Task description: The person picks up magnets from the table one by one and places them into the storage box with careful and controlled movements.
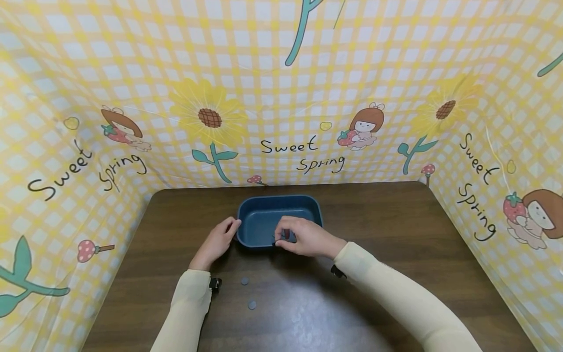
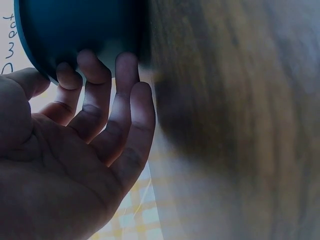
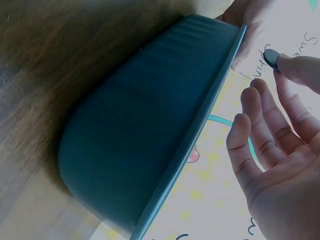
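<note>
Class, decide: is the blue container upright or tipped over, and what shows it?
Upright: the blue container sits on the table with its opening facing up.

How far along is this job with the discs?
Done, it seems: the bin is in place, gripped by the left hand; nothing shows on its visible floor, though the right hand hides part. In hand: one disc, pinched by that hand above the bin. Apparently left: two more discs, on the table.
</note>
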`<state>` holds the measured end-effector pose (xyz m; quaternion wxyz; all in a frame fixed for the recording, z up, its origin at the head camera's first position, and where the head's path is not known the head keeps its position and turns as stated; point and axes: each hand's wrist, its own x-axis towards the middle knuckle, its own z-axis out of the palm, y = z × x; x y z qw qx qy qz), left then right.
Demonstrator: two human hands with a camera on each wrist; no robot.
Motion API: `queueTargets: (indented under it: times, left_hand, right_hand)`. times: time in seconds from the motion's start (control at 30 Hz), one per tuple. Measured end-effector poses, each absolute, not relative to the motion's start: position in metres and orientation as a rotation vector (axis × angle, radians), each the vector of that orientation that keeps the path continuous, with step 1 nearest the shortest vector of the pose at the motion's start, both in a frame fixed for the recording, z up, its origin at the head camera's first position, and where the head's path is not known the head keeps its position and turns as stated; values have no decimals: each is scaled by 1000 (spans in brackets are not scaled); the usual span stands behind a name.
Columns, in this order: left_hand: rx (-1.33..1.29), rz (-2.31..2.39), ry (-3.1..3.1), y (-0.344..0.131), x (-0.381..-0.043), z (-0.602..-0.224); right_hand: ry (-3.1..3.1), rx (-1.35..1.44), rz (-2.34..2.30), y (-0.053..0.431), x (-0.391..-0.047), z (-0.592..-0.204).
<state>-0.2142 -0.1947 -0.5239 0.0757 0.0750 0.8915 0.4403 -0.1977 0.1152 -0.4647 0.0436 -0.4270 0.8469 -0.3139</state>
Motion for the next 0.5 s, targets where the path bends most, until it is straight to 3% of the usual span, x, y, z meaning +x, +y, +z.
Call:
queueTargets:
  times: [0.5]
  left_hand:
    - [216,1322,2669,-194,-214,-523]
  right_hand:
    - [2590,-1183,-944,111,-217,-462]
